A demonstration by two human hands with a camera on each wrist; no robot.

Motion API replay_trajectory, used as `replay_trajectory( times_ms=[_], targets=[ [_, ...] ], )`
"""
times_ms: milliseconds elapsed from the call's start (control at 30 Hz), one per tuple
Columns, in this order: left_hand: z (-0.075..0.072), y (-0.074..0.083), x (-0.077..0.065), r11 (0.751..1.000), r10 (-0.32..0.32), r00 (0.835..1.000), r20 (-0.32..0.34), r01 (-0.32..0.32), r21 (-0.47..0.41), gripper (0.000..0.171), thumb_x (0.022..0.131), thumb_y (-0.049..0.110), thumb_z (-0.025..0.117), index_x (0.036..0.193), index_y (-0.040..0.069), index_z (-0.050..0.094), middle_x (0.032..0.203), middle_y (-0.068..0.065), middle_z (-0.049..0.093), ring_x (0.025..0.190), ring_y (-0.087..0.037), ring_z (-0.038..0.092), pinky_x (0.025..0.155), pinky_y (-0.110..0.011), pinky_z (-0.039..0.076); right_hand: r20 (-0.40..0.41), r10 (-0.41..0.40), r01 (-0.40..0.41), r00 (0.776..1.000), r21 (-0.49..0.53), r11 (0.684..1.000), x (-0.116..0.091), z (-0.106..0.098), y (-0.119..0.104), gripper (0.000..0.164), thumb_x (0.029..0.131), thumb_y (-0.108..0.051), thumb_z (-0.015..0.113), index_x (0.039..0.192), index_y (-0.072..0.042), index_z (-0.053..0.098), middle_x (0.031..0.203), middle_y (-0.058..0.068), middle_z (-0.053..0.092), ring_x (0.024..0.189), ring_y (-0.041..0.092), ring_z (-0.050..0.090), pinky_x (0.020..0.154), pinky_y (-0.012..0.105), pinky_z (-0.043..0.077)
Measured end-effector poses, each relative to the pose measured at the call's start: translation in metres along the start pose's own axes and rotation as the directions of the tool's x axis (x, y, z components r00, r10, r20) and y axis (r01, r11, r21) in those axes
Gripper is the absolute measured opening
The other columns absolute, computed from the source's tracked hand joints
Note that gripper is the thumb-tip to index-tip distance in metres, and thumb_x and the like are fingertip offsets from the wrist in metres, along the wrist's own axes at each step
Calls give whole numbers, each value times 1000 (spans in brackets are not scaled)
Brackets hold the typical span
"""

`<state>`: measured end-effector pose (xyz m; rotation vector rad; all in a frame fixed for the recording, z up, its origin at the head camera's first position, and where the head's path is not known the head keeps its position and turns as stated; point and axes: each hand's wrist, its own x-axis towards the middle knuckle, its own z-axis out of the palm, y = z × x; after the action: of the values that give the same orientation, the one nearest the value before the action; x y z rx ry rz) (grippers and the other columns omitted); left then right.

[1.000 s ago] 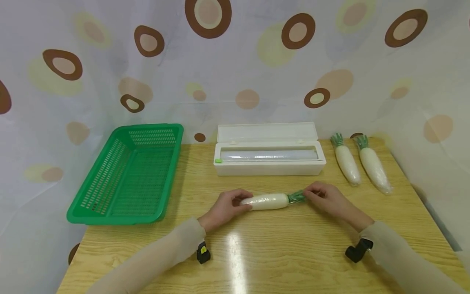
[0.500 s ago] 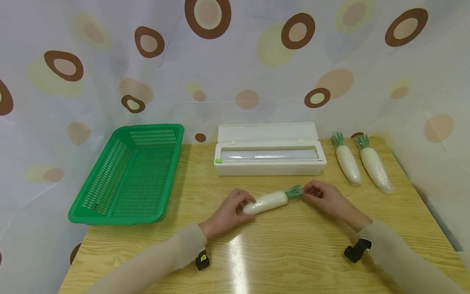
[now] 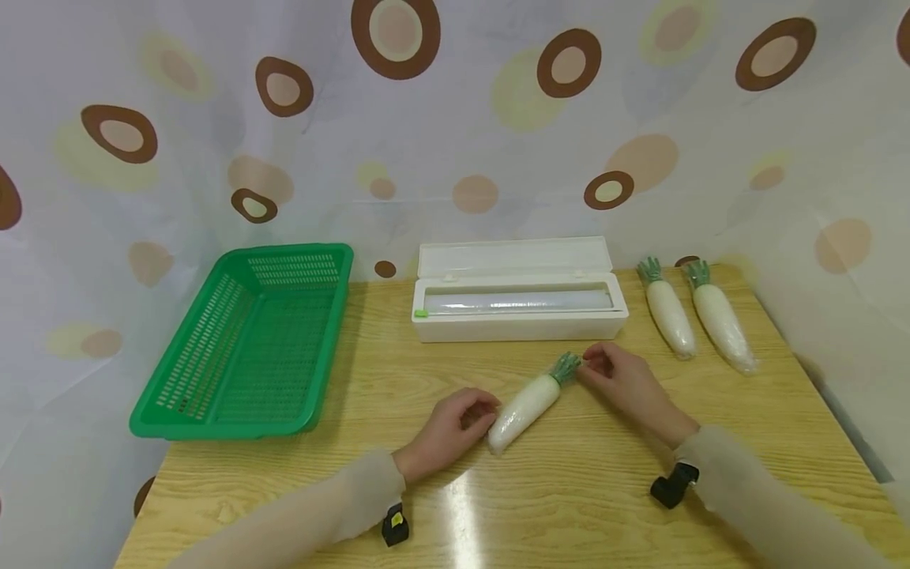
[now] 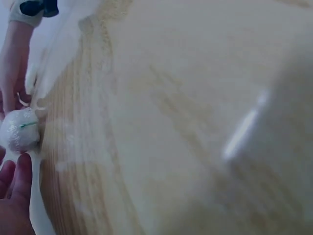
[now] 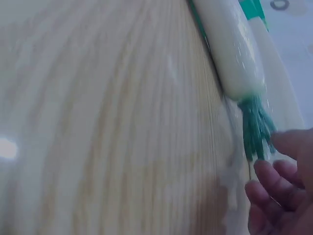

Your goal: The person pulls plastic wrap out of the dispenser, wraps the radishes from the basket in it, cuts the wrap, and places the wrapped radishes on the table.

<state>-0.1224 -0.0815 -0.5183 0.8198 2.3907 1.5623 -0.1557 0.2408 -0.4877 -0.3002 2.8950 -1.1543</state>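
A white radish (image 3: 524, 412) with green leaf stubs, wrapped in clear film, lies slantwise on the table, its leaves (image 3: 566, 367) pointing away to the right. My left hand (image 3: 455, 431) is beside its lower end, fingers loosely bent and fingertips right at the film. The left wrist view has the radish's rounded end (image 4: 20, 129) close to those fingertips. At the leaf end is my right hand (image 3: 629, 387); in the right wrist view its thumb (image 5: 293, 143) reaches the leaves (image 5: 257, 127), the other fingers apart from the thumb.
Behind the radish stands a white box (image 3: 522, 328), lid raised, with a roll of cling film (image 3: 519, 300) inside. Two more wrapped radishes, one nearer (image 3: 671, 320) and one farther right (image 3: 721, 320), lie at the right. A green basket (image 3: 330, 348) stands at the left.
The radish has swung from level to slanted, its lower end coming toward me and its leaves moving away. My left hand has moved slightly nearer to me and loosened from around the end.
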Motion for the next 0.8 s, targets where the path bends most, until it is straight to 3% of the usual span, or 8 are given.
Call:
replay_trajectory(
  times_ms=[133,267,433,600,800],
  targets=[
    [5,0,-2,999,-44,999,0,44,-13,21,105,13,65,123,3,70,112,-7,73,96,-11,67,83,-25,57,-25,35,-36,999,-48,998,-8,9,-13,22,104,-29,67,101,-7,66,80,1,64,71,14,54,64,28,45],
    [9,3,-2,998,-54,998,30,55,-42,22,104,11,64,122,1,72,114,-9,76,96,-10,71,84,-23,58,12,3,-2,1000,-72,997,-19,16,-24,23,105,-30,64,92,-12,68,72,-5,60,65,10,50,60,27,42],
    [16,10,-1,1000,8,997,81,-6,-27,23,104,8,64,123,-1,74,118,-13,76,99,-10,71,84,-21,57,18,-14,16,1000,-111,994,-26,21,-32,20,105,-27,64,94,-12,68,73,-6,59,65,9,50,60,28,43],
    [25,16,0,1000,25,993,113,-27,13,24,104,6,63,124,-1,73,119,-13,76,104,-9,69,87,-19,55,27,-10,13,1000,-115,993,-28,23,-35,17,105,-24,64,100,-9,71,78,-5,64,69,8,54,64,31,48],
    [36,22,6,980,85,979,184,-116,164,26,104,6,62,126,3,74,110,-6,77,95,0,63,85,-14,51,50,4,0,999,-94,996,-31,24,-42,27,105,-29,64,108,-3,71,81,-4,65,71,8,56,65,30,49]
  ],
)
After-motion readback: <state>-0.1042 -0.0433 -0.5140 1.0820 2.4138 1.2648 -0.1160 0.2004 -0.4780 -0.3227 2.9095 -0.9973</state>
